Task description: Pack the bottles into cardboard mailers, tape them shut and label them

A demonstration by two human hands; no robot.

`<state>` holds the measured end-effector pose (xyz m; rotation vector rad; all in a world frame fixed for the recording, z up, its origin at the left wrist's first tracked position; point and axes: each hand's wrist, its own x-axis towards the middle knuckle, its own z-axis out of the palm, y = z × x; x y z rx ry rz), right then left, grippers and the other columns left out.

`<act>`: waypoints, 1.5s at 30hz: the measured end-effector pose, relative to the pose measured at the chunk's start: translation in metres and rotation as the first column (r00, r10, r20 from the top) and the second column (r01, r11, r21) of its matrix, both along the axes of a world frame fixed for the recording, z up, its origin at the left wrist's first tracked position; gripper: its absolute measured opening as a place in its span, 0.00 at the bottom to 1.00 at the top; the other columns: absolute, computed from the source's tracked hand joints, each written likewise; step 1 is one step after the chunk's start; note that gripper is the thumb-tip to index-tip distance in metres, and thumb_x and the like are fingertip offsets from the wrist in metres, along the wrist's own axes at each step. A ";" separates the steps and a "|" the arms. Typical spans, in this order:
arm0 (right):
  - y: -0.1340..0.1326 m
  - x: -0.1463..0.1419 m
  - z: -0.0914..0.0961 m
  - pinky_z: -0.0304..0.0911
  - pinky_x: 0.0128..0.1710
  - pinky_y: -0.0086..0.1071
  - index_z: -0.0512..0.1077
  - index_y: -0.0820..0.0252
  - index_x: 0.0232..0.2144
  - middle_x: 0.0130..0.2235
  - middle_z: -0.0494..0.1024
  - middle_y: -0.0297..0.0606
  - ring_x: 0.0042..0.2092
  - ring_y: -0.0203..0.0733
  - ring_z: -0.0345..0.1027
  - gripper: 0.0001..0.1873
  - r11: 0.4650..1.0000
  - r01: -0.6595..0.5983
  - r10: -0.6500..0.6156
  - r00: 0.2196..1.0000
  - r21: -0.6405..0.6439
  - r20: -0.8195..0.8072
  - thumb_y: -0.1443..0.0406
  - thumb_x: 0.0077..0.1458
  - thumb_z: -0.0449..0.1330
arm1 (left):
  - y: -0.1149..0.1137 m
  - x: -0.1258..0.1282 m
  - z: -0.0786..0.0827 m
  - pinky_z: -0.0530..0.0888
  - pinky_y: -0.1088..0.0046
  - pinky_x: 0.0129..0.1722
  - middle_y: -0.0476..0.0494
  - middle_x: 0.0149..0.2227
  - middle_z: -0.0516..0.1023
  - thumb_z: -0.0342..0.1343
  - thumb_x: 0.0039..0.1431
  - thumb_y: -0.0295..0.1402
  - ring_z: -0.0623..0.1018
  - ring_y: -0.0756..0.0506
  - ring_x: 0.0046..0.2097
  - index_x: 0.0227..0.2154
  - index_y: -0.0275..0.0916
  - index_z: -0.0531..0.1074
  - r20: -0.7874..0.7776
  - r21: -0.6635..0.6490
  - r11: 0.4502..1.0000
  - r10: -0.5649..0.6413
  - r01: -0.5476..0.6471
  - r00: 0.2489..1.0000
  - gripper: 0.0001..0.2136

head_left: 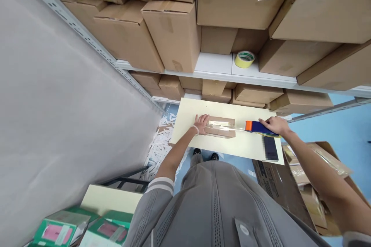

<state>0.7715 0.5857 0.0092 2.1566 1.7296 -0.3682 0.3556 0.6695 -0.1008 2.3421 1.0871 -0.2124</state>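
Note:
A small cardboard box [222, 132] lies on a cream tabletop [188, 112]. My left hand [202, 124] rests with fingers spread on the box's left end. In my right hand [274, 125] is a blue tape dispenser [257, 126] with an orange front, held to the right of the box. A strip of clear tape [238, 128] stretches from the box's top to the dispenser. Just below the dispenser a dark flat object [271, 148], partly pixelated, lies on the tabletop; its kind is not clear.
Shelves ahead hold several cardboard boxes [174, 34] and a yellow tape roll [245, 59]. At right on the floor stands an open carton [327, 150] with cardboard in it. Paper scraps [158, 144] litter the floor at left. Green boxes [62, 227] sit at lower left, beside a grey wall [72, 115].

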 end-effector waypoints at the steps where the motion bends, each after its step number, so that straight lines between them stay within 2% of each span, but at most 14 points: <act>1: 0.001 -0.004 -0.006 0.61 0.40 0.39 0.83 0.60 0.35 0.39 0.82 0.54 0.45 0.55 0.75 0.36 1.000 -0.007 0.007 1.000 -0.005 0.002 0.43 0.62 0.44 | 0.000 0.000 0.000 0.29 0.42 0.66 0.29 0.73 0.40 0.66 0.40 0.41 0.43 0.30 0.72 0.71 0.35 0.33 -0.011 0.000 1.000 -0.001 0.001 1.000 0.60; 7: 0.015 -0.026 -0.036 0.62 0.42 0.40 0.83 0.64 0.33 0.39 0.81 0.56 0.45 0.56 0.75 0.37 0.998 -0.025 0.022 0.999 -0.066 -0.045 0.44 0.63 0.43 | 0.000 0.002 -0.002 0.29 0.42 0.66 0.28 0.73 0.39 0.66 0.42 0.42 0.43 0.30 0.72 0.71 0.35 0.31 -0.049 0.011 1.000 -0.006 0.007 0.999 0.60; 12: 0.033 -0.047 -0.054 0.62 0.41 0.40 0.82 0.64 0.33 0.40 0.81 0.55 0.44 0.55 0.75 0.35 0.996 -0.006 -0.004 0.994 -0.086 -0.111 0.45 0.62 0.44 | -0.001 0.006 -0.002 0.28 0.42 0.66 0.28 0.73 0.38 0.66 0.42 0.42 0.42 0.30 0.72 0.71 0.34 0.30 -0.095 0.015 1.000 -0.008 0.009 0.995 0.61; 20: 0.039 -0.042 -0.074 0.63 0.40 0.39 0.82 0.63 0.33 0.40 0.81 0.54 0.43 0.55 0.75 0.33 0.992 0.047 -0.067 0.981 -0.114 -0.181 0.44 0.60 0.47 | -0.005 0.011 0.000 0.28 0.41 0.67 0.32 0.73 0.30 0.66 0.43 0.45 0.35 0.31 0.73 0.70 0.35 0.25 -0.243 0.095 0.995 -0.016 0.041 0.970 0.63; 24: 0.035 -0.041 -0.080 0.63 0.40 0.38 0.82 0.63 0.32 0.39 0.81 0.53 0.43 0.54 0.75 0.32 0.990 0.091 -0.113 0.971 -0.112 -0.209 0.45 0.60 0.48 | -0.018 0.044 -0.004 0.29 0.43 0.68 0.28 0.73 0.32 0.68 0.40 0.48 0.31 0.32 0.72 0.70 0.30 0.25 -0.309 0.151 0.984 -0.044 0.095 0.950 0.67; 27: 0.031 -0.042 -0.080 0.63 0.40 0.38 0.81 0.63 0.31 0.39 0.81 0.54 0.43 0.55 0.75 0.32 0.988 0.111 -0.133 0.967 -0.108 -0.217 0.47 0.61 0.47 | -0.029 0.088 -0.008 0.31 0.43 0.68 0.29 0.72 0.28 0.64 0.43 0.57 0.29 0.33 0.72 0.70 0.30 0.25 -0.243 0.148 0.966 -0.171 0.211 0.955 0.66; 30: 0.025 -0.043 -0.081 0.63 0.40 0.39 0.81 0.64 0.31 0.39 0.81 0.55 0.44 0.55 0.75 0.33 0.983 0.146 -0.167 0.962 -0.110 -0.215 0.48 0.62 0.45 | -0.035 0.126 -0.008 0.32 0.44 0.68 0.31 0.73 0.26 0.63 0.45 0.59 0.27 0.34 0.72 0.70 0.30 0.27 -0.203 0.159 0.946 -0.248 0.282 0.947 0.64; 32: 0.020 -0.041 -0.085 0.64 0.41 0.39 0.81 0.64 0.30 0.39 0.81 0.55 0.44 0.56 0.75 0.33 0.978 0.177 -0.198 0.953 -0.111 -0.227 0.47 0.62 0.45 | -0.036 0.138 -0.007 0.33 0.42 0.68 0.31 0.73 0.26 0.65 0.44 0.57 0.27 0.34 0.72 0.70 0.31 0.28 -0.197 0.171 0.936 -0.275 0.309 0.941 0.64; 35: 0.013 -0.037 -0.095 0.64 0.42 0.41 0.80 0.63 0.28 0.39 0.81 0.56 0.45 0.58 0.75 0.32 0.967 0.236 -0.254 0.926 -0.099 -0.281 0.46 0.60 0.47 | -0.035 0.138 -0.005 0.33 0.39 0.67 0.31 0.73 0.28 0.65 0.45 0.55 0.29 0.33 0.72 0.71 0.32 0.28 -0.171 0.200 0.926 -0.290 0.321 0.942 0.63; 37: 0.009 -0.033 -0.104 0.64 0.45 0.42 0.78 0.62 0.24 0.39 0.80 0.56 0.47 0.59 0.74 0.28 0.937 0.336 -0.347 0.861 -0.097 -0.372 0.46 0.58 0.53 | -0.035 0.134 -0.003 0.34 0.37 0.67 0.31 0.73 0.30 0.64 0.47 0.51 0.33 0.32 0.73 0.71 0.32 0.30 -0.154 0.215 0.922 -0.294 0.323 0.943 0.60; 38: 0.007 -0.030 -0.108 0.64 0.46 0.43 0.77 0.62 0.22 0.38 0.80 0.56 0.48 0.61 0.73 0.26 0.905 0.411 -0.416 0.793 -0.115 -0.445 0.47 0.55 0.56 | -0.034 0.132 -0.001 0.35 0.37 0.67 0.30 0.73 0.32 0.63 0.49 0.50 0.35 0.32 0.73 0.71 0.32 0.31 -0.145 0.219 0.921 -0.295 0.321 0.944 0.58; 41: -0.001 -0.024 -0.120 0.65 0.47 0.43 0.73 0.60 0.17 0.31 0.80 0.53 0.48 0.61 0.74 0.22 0.776 0.585 -0.578 0.511 -0.235 -0.636 0.49 0.50 0.63 | -0.022 0.133 0.007 0.40 0.38 0.67 0.30 0.73 0.39 0.60 0.51 0.50 0.43 0.30 0.72 0.71 0.34 0.34 -0.124 0.185 0.930 -0.299 0.318 0.946 0.54; 43: -0.008 -0.023 -0.127 0.68 0.44 0.41 0.74 0.60 0.20 0.29 0.80 0.50 0.43 0.58 0.76 0.22 0.725 0.613 -0.612 0.366 -0.314 -0.701 0.49 0.52 0.62 | -0.005 0.137 0.015 0.44 0.39 0.67 0.29 0.73 0.41 0.60 0.49 0.52 0.46 0.29 0.72 0.71 0.35 0.34 -0.139 0.112 0.936 -0.317 0.333 0.938 0.55; 45: -0.016 -0.027 -0.134 0.71 0.42 0.38 0.76 0.61 0.26 0.31 0.82 0.47 0.39 0.52 0.77 0.23 0.702 0.606 -0.614 0.250 -0.374 -0.748 0.48 0.57 0.56 | 0.020 0.140 0.024 0.47 0.41 0.67 0.30 0.73 0.42 0.62 0.46 0.54 0.47 0.30 0.72 0.71 0.37 0.34 -0.163 0.003 0.931 -0.360 0.365 0.919 0.58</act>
